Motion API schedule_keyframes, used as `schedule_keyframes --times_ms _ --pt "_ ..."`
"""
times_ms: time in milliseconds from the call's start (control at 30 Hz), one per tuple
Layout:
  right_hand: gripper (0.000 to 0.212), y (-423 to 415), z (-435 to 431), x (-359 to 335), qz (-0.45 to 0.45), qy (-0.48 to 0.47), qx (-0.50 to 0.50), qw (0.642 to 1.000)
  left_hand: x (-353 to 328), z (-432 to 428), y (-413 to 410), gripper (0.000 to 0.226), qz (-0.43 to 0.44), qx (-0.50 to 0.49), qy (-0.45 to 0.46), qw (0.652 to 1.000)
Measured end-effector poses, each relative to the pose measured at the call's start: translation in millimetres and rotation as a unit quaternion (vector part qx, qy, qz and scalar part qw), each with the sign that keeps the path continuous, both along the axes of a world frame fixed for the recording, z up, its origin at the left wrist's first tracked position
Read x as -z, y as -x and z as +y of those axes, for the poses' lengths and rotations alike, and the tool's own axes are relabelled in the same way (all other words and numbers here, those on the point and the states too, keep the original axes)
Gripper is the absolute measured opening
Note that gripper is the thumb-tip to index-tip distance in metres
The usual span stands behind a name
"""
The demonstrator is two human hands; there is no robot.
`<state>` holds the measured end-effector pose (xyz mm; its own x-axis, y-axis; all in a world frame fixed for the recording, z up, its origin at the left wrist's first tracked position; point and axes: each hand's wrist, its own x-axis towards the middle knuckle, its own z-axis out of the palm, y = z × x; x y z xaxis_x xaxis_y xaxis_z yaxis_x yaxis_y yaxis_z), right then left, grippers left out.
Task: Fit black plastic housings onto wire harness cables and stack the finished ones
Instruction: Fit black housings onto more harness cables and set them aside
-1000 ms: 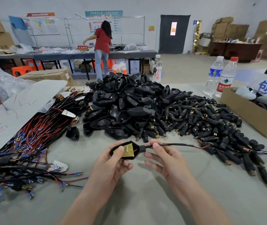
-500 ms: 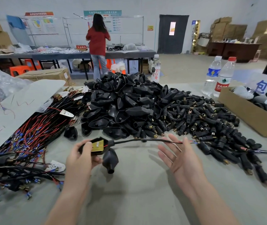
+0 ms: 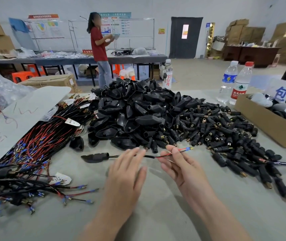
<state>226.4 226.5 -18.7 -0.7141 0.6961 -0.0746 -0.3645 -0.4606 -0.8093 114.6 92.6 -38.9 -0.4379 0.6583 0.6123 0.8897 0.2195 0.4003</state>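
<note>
On the right hand [image 3: 182, 171] the fingers [image 3: 174, 151] are pinching the thin red wires at one end of the cable [image 3: 149, 156]. The left hand [image 3: 126, 173] is flat, fingers straight and loose, tips lying over the cable's black part. Can't tell if they actually touch it. The cable runs left to right low over the surface [image 3: 156, 214], with the housing [image 3: 95, 157] on its left end (blurry) and the blue-tipped wire ends poking right. The pile of empty housings [image 3: 130, 115] sits just behind.

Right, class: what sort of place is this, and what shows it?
Probably a small assembly workshop: a heap of black plastic housings, bundled wire harnesses beside it, and stacked cardboard boxes along the wall.
</note>
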Motion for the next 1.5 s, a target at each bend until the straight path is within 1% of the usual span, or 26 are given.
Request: schedule_keyframes --times_ms 100,167,267,367,467,533,633,700,767,833,900,933,967,1033,1100,1133,1167,1200,1267,1300,1333,1367,1400,1433,1467,1500 --pt "0.024 2 -7 -1 0.001 -0.016 -0.051 0.999 2 4 0 0.040 0.038 0.043 0.016 0.998" --pt "0.024 4 -10 0 -0.006 -0.029 -0.054 0.998 2 2 4 0.035 0.064 0.028 0.015 0.997" --pt "0.028 4 -9 2 -0.008 -0.052 -0.029 0.998 1 -1 12 0.028 0.098 -0.016 -0.001 0.995" --pt "0.030 3 -8 3 -0.011 -0.072 -0.011 0.997 2 -1 13 0.027 0.095 -0.031 -0.004 0.995" --pt "0.031 2 -7 4 -0.028 -0.091 -0.018 0.995 3 -2 8 0.025 0.061 0.008 0.011 0.998" --pt "0.033 2 -8 4 -0.051 -0.125 -0.030 0.990 4 -4 7 0.023 0.031 0.019 0.014 0.999" --pt "0.032 2 -12 4 -0.093 -0.195 -0.034 0.976 5 -3 6 0.021 -0.091 -0.015 -0.009 0.996" --pt "0.023 3 -10 9 -0.138 -0.234 -0.005 0.962 5 -1 8 0.022 -0.150 -0.029 -0.025 0.988" --pt "0.008 6 -2 13 -0.205 -0.290 0.037 0.934 2 -2 7 0.026 -0.161 -0.029 -0.036 0.986" --pt "0.011 15 11 15 -0.282 -0.364 0.059 0.886 -2 -4 7 0.027 -0.158 -0.029 -0.043 0.986" --pt "0.010 30 24 15 -0.338 -0.417 0.063 0.841 -3 -5 7 0.024 -0.155 -0.029 -0.043 0.987" --pt "0.015 41 30 14 -0.370 -0.449 0.060 0.811 -3 -5 7 0.024 -0.155 -0.030 -0.042 0.987" --pt "0.025 52 35 14 -0.407 -0.477 0.056 0.777 -3 -5 8 0.023 -0.155 -0.028 -0.044 0.987" --pt "0.039 71 41 11 -0.477 -0.509 0.044 0.715 -2 -6 8 0.019 -0.156 -0.021 -0.051 0.986" --pt "0.041 85 41 9 -0.521 -0.538 0.025 0.662 -1 -6 8 0.012 -0.171 -0.012 -0.054 0.984" --pt "0.038 89 41 8 -0.533 -0.552 0.018 0.641 1 -5 9 0.010 -0.185 -0.010 -0.058 0.981" --pt "0.034 90 41 8 -0.540 -0.558 0.016 0.630 2 -4 9 0.010 -0.196 -0.012 -0.062 0.979" --pt "0.030 89 40 7 -0.542 -0.556 0.014 0.630 2 -4 10 0.010 -0.203 -0.012 -0.065 0.977" --pt "0.024 82 42 2 -0.534 -0.542 -0.006 0.649 1 -4 9 0.011 -0.211 0.001 -0.064 0.975" --pt "0.020 75 43 0 -0.517 -0.522 -0.025 0.678 1 -4 8 0.012 -0.212 0.011 -0.059 0.975" --pt "0.019 66 43 -3 -0.487 -0.479 -0.044 0.729 0 -4 7 0.013 -0.213 0.018 -0.053 0.976" --pt "0.020 55 42 -5 -0.442 -0.405 -0.061 0.798 0 -4 6 0.014 -0.213 0.026 -0.048 0.976" --pt "0.020 43 40 -7 -0.375 -0.298 -0.069 0.875 1 -4 4 0.012 -0.214 0.036 -0.043 0.975" --pt "0.019 30 36 -9 -0.290 -0.174 -0.070 0.938 1 -3 2 0.009 -0.215 0.047 -0.037 0.975" --pt "0.016 16 33 -9 -0.208 -0.057 -0.059 0.975 2 -2 0 0.009 -0.215 0.059 -0.032 0.974" --pt "0.015 4 31 -7 -0.144 0.036 -0.043 0.988 3 -1 -2 0.010 -0.214 0.068 -0.029 0.974"
